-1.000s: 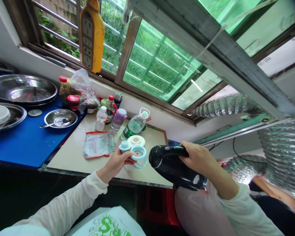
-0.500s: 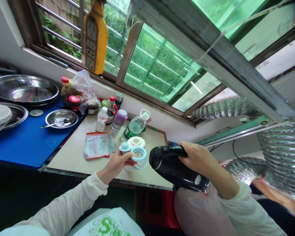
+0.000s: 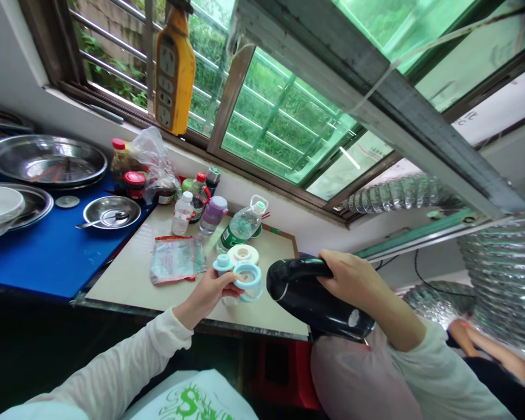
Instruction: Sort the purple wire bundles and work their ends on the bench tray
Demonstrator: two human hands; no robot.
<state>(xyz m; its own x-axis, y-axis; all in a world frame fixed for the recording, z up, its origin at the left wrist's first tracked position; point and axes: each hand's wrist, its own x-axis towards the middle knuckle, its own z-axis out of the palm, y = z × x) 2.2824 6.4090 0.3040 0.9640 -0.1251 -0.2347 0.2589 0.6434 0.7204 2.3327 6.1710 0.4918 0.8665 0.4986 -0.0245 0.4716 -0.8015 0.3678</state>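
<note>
My right hand (image 3: 347, 277) is wrapped round the handle of a black kettle (image 3: 319, 300), which is tilted with its spout end to the left. Just left of the spout, my left hand (image 3: 210, 291) grips a clear cup with a light blue rim (image 3: 247, 277). A light blue lid (image 3: 223, 263) sits at the fingertips of that hand, beside the cup. Behind them is a white round lid (image 3: 243, 254). Whether liquid leaves the spout is too small to tell.
Beyond my hands stand a large green-labelled bottle (image 3: 241, 224), a purple-lidded jug (image 3: 213, 214) and a small bottle (image 3: 182, 214). A plastic packet (image 3: 175, 259) lies on the beige table (image 3: 126, 280). Metal dishes (image 3: 112, 212) are on the left. A person's arm (image 3: 494, 347) shows far right.
The view has shifted very slightly. Both hands, the kettle and the cup stay in nearly the same positions.
</note>
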